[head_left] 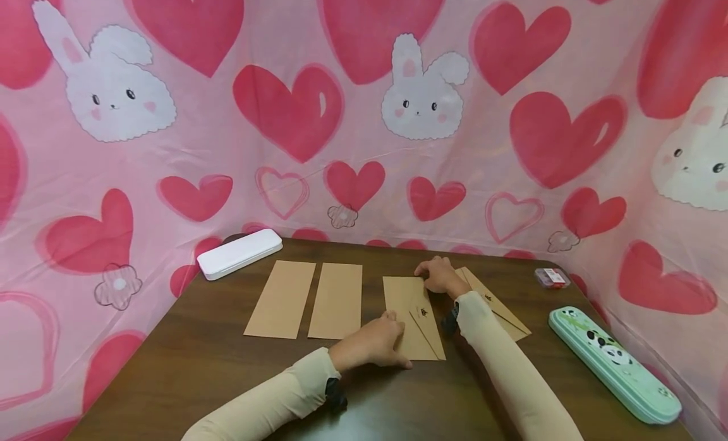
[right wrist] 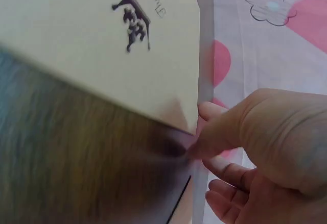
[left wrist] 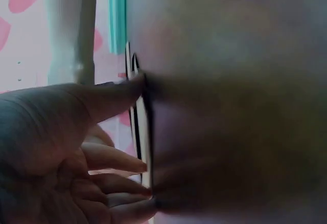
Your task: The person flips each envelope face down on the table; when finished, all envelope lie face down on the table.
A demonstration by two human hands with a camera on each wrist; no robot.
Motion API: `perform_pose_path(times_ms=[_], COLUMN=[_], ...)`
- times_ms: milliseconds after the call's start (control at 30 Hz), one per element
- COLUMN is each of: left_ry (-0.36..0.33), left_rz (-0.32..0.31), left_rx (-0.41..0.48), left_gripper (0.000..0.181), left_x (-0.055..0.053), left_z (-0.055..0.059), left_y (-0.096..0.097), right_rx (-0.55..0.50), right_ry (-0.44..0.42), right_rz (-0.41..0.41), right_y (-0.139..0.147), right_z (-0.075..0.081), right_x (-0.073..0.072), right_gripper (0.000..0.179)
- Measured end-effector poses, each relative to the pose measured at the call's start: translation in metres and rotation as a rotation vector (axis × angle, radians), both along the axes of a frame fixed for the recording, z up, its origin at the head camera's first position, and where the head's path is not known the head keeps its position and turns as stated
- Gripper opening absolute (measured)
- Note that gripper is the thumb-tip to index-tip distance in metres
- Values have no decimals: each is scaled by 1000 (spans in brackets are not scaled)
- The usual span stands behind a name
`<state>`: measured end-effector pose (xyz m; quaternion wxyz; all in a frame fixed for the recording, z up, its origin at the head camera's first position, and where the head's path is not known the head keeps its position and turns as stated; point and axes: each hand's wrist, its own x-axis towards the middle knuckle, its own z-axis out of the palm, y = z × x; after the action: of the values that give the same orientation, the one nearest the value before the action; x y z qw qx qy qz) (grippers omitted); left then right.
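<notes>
A brown kraft envelope (head_left: 400, 292) lies flap side up between my hands. Its flap bears a dark crown print (right wrist: 135, 22) with "Thank" lettering in the right wrist view. My left hand (head_left: 372, 341) rests at its lower left, thumb apart from the fingers (left wrist: 120, 183) and fingertips down on the paper. At the far top right corner is my right hand (head_left: 440, 277), its thumb (right wrist: 217, 134) touching near the corner, fingers extended beyond. A second flap-up envelope (head_left: 500, 311) lies slanted to the right, partly hidden by the right arm.
Two plain kraft envelopes (head_left: 281, 299) lie side by side on the left of the brown table (head_left: 188, 352). A white case (head_left: 240, 254) stands at the back left. To the right are a small clear box (head_left: 552, 277) and a green panda case (head_left: 614, 365).
</notes>
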<state>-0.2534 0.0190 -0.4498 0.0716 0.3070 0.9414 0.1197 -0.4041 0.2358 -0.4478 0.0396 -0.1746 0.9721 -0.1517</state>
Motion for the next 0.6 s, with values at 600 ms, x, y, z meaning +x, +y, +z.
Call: perform_pose_path(times_ms=[600], left_ry=[-74], left_rz=[-5], left_rx=[23], left_gripper=[87], left_x=[-2], left_z=[10], left_y=[-6], right_rx=[-295], right_ry=[-185], right_rz=[158], right_y=[25], right_z=[37], right_x=[-6], right_gripper=[27])
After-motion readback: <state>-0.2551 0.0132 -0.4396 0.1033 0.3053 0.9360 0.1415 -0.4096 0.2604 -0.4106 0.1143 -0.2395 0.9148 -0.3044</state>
